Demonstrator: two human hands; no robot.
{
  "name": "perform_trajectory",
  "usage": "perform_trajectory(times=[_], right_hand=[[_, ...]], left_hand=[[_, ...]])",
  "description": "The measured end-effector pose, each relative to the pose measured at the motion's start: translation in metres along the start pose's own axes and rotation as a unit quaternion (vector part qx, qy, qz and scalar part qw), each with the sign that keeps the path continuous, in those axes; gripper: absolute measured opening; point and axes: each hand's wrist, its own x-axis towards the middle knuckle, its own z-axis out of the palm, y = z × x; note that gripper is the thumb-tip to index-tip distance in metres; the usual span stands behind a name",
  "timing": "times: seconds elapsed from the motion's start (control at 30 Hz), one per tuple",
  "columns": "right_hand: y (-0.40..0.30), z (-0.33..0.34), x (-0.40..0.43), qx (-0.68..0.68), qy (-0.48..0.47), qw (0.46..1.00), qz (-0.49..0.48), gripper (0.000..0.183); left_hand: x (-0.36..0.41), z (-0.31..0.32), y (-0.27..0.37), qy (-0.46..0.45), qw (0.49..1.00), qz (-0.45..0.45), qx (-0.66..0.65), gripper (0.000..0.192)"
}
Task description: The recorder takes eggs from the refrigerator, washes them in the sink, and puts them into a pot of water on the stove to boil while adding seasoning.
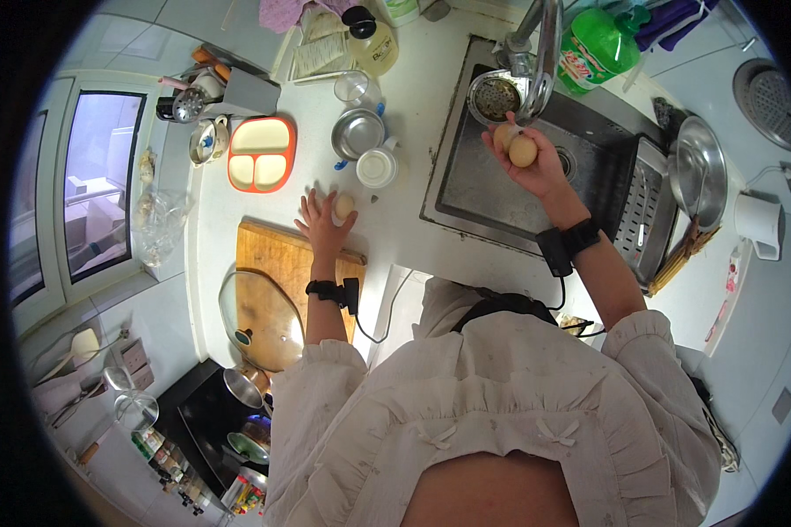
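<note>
My right hand [534, 158] is over the metal sink [494, 204], below the faucet [540, 66], and holds brown eggs [523, 151] in its upturned palm. On the white counter, an egg [344, 206] lies between the thumb and fingers of my left hand [326, 221]. The left fingers are spread; whether they touch that egg, I cannot tell. Beyond it stand a white mug [377, 167], a steel bowl [358, 134] and a clear glass [352, 88]. A sink strainer basket [494, 97] sits at the sink's far left corner.
A wooden cutting board [270, 247] with a glass lid [263, 316] on it lies left of me. Farther off are a divided plate [262, 172], a utensil holder [250, 92] and a pump bottle [374, 49]. Right of the sink stand a steel basin [708, 165] and a green detergent bottle [593, 53].
</note>
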Motion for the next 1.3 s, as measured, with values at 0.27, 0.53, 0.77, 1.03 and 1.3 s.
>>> perform_trajectory(times=[0.27,0.53,0.77,1.03,1.3], right_hand=[[-0.003,-0.002,-0.001,0.004,-0.014,1.0,0.008,0.034],[-0.001,-0.002,-0.002,0.006,-0.014,1.0,0.002,0.032],[-0.001,-0.003,-0.003,-0.048,-0.043,0.998,-0.003,0.03],[-0.004,0.002,-0.023,-0.226,0.055,0.97,-0.075,0.034],[-0.006,0.008,-0.031,-0.399,-0.017,0.915,-0.053,0.043]], left_hand=[[-0.002,-0.013,0.012,0.005,1.0,0.027,0.008,0.064],[-0.016,-0.079,0.059,0.234,0.953,0.182,-0.059,0.042],[-0.033,-0.065,0.196,0.014,0.862,0.289,-0.416,0.034],[0.03,0.011,0.288,-0.204,0.689,0.013,-0.695,0.048],[0.053,0.023,0.294,-0.323,0.613,-0.066,-0.718,0.043]])
